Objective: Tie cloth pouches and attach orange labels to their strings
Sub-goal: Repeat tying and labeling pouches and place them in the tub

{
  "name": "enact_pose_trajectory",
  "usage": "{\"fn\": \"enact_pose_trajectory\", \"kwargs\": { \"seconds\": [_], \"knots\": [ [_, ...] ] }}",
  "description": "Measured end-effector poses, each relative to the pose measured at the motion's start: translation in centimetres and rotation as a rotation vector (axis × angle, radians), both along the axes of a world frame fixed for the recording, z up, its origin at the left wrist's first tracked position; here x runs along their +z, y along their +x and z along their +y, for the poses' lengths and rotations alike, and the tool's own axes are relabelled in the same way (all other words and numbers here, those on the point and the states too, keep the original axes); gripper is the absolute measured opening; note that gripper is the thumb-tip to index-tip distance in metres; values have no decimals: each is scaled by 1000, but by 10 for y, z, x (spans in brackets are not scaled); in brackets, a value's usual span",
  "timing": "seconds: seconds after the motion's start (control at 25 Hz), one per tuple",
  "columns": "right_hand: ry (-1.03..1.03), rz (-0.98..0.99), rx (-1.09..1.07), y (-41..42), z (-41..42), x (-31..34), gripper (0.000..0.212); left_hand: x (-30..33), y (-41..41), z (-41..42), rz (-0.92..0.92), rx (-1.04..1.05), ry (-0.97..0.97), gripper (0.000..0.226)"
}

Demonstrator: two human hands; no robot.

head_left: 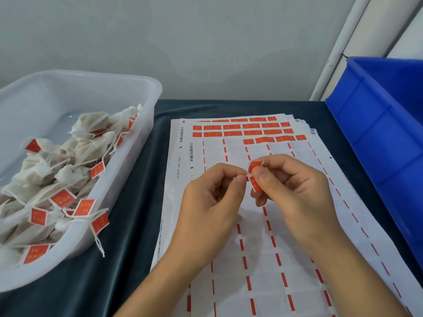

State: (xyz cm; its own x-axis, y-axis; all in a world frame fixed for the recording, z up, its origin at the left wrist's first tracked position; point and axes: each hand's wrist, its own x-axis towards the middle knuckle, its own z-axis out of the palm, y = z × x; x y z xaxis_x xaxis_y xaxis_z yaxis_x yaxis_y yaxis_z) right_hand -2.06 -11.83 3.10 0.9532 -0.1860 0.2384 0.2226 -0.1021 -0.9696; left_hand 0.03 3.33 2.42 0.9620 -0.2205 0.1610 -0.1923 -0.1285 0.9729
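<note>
At frame centre my right hand [295, 188] pinches an orange label [254, 176], left hand [212, 197] pinching its edge; I should fold it squarely, though no string is visible.

The blue crate [377, 138] and clear tub [75, 83] are cut off.

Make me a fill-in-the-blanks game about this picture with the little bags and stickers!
1. The right hand pinches an orange ____ in its fingers.
2. The finished pouches lie in the clear ____ on the left.
3. The bin on the right is coloured ____.
4. The label sheets lie on a dark ____.

Missing words: label; tub; blue; cloth
</note>
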Motion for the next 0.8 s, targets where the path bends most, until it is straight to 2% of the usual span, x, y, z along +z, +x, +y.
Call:
{"fn": "enact_pose_trajectory", "kwargs": {
  "seconds": [0.36,0.68,0.8],
  "knots": [
    [-22,-43,-19,1,1,-3,12,2,0,-1,6,5,-29,21],
    [-293,-177,-99,0,5,-7,10,5,0,1,29,-12,-85,21],
    [-313,-189,-86,-1,5,-7,13,5,1,1,54,-1,-119,15]
  ]
}}
